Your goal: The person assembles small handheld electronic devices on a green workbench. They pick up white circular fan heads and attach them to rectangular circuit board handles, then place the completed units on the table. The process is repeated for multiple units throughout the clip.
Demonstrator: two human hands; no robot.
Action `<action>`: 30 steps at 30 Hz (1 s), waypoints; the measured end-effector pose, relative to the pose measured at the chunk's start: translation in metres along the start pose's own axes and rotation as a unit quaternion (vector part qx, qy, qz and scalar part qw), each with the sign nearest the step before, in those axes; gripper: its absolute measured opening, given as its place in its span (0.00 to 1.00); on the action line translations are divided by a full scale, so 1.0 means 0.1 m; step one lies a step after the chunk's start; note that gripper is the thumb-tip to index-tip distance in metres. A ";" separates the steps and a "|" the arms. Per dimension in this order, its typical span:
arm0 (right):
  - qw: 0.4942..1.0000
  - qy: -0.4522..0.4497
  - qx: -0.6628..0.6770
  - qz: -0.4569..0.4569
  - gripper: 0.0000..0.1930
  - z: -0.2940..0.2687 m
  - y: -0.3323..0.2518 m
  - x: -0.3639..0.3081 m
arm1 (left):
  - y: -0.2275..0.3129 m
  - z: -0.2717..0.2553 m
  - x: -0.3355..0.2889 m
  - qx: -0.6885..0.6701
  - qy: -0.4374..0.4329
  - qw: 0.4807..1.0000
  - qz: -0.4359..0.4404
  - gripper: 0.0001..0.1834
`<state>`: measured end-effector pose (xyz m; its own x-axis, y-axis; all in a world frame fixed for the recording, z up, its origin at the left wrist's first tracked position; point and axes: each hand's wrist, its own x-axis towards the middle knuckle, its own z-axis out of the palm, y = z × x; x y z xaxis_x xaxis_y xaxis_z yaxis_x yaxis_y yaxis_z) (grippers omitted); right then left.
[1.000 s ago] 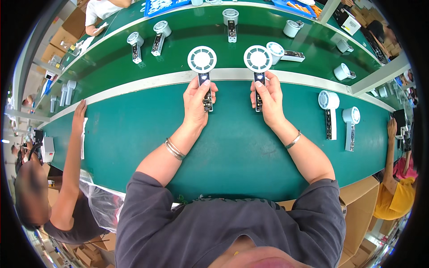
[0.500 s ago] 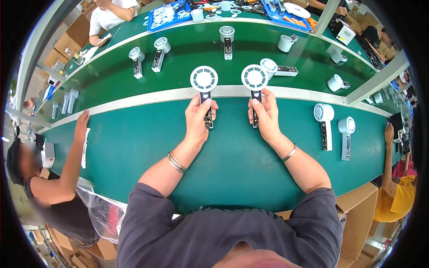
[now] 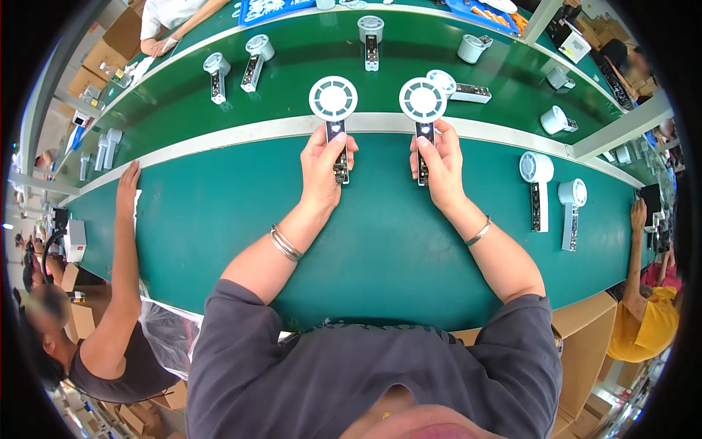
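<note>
Each fist has closed around the handle of a white handheld fan, its round slotted head pointing up. My left hand (image 3: 320,170) grips the left fan (image 3: 333,99), thumb pressed on the front of the handle. In the same way, my right hand (image 3: 444,162) holds the right fan (image 3: 423,100). Both handles lack a front cover, so dark circuit boards show; fingers hide part of them. The fans are upright and apart, above the far edge of the green work table (image 3: 380,241).
Two similar fans (image 3: 539,192) lie on the table to my right. Beyond the pale rail (image 3: 278,130), several more fans (image 3: 371,45) rest on a green surface. A cardboard box (image 3: 585,344) stands at lower right. Co-workers' arms (image 3: 126,227) reach onto the table at both sides.
The whole scene has shifted upward in the picture. Both hands keep hold of their fans, with little visible change. The co-worker at the left has moved their head and upper body.
</note>
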<state>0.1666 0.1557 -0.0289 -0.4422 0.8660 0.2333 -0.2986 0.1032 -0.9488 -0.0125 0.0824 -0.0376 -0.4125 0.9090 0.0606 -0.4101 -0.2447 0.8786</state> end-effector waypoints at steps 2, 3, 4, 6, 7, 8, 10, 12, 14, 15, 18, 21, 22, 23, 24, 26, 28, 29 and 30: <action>1.000 -0.001 0.001 0.007 0.20 0.00 0.00 -0.02 | -0.01 -0.01 -0.02 0.000 0.002 1.000 -0.006 0.17; 1.000 -0.003 0.002 0.007 0.21 0.00 -0.01 0.00 | -0.01 -0.01 -0.01 -0.003 0.000 1.000 -0.005 0.17; 1.000 -0.004 0.005 0.008 0.21 0.00 -0.01 0.00 | -0.01 -0.02 0.00 -0.005 -0.001 1.000 -0.005 0.18; 1.000 -0.007 0.011 0.010 0.21 0.00 0.00 -0.01 | -0.02 -0.03 0.00 -0.006 0.001 1.000 -0.007 0.18; 1.000 -0.007 0.011 0.009 0.21 0.00 0.00 0.00 | -0.02 -0.03 0.00 -0.007 0.002 1.000 -0.008 0.18; 1.000 -0.008 0.010 0.009 0.21 0.00 0.00 0.00 | -0.02 -0.03 0.01 -0.009 0.001 1.000 -0.008 0.18; 1.000 -0.009 0.012 0.010 0.21 0.00 0.01 0.00 | -0.01 -0.02 0.00 -0.014 0.001 1.000 -0.009 0.18; 1.000 -0.010 0.016 0.012 0.21 -0.01 0.00 0.01 | 0.00 -0.01 0.00 -0.006 -0.003 1.000 -0.008 0.18; 0.999 -0.018 0.023 0.013 0.21 -0.01 0.00 0.00 | 0.01 -0.01 0.00 -0.003 -0.004 1.000 -0.007 0.18; 0.999 -0.022 0.025 0.013 0.21 -0.01 0.01 0.00 | 0.01 0.00 0.00 -0.003 -0.005 1.000 -0.007 0.18; 0.999 -0.027 0.027 0.011 0.20 -0.01 0.01 0.00 | 0.00 -0.01 0.01 -0.003 -0.007 1.000 -0.002 0.18; 0.999 -0.026 0.017 0.007 0.21 -0.01 0.01 0.00 | -0.01 -0.02 0.02 -0.003 -0.004 1.000 -0.002 0.18; 1.000 -0.026 0.012 0.006 0.21 -0.01 0.02 0.00 | -0.01 -0.03 0.01 -0.003 -0.001 1.000 -0.003 0.18; 1.000 -0.027 0.014 0.006 0.21 -0.01 0.02 0.00 | -0.01 -0.03 0.01 -0.003 -0.001 1.000 -0.003 0.18; 0.999 -0.028 0.015 0.005 0.21 -0.02 0.03 0.00 | -0.01 -0.03 0.01 -0.004 -0.002 1.000 -0.002 0.18; 0.999 -0.031 0.021 0.009 0.21 -0.03 0.03 0.00 | -0.02 -0.02 0.01 -0.005 -0.004 1.000 -0.004 0.18; 0.999 -0.035 0.030 0.016 0.21 -0.02 0.02 0.01 | -0.02 -0.01 0.01 -0.006 -0.004 1.000 -0.004 0.18; 0.999 -0.035 0.031 0.016 0.21 -0.02 0.02 0.01 | -0.02 -0.01 0.01 -0.005 -0.004 1.000 -0.005 0.18; 0.999 -0.034 0.031 0.017 0.21 -0.02 0.03 0.00 | -0.02 -0.02 0.02 -0.005 -0.005 1.000 -0.005 0.18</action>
<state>0.1678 0.1574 -0.0320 -0.5094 0.8326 0.2173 -0.3340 0.0414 -0.9417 -0.0134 0.0839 -0.0403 -0.4005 0.9146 0.0558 -0.4230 -0.2386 0.8741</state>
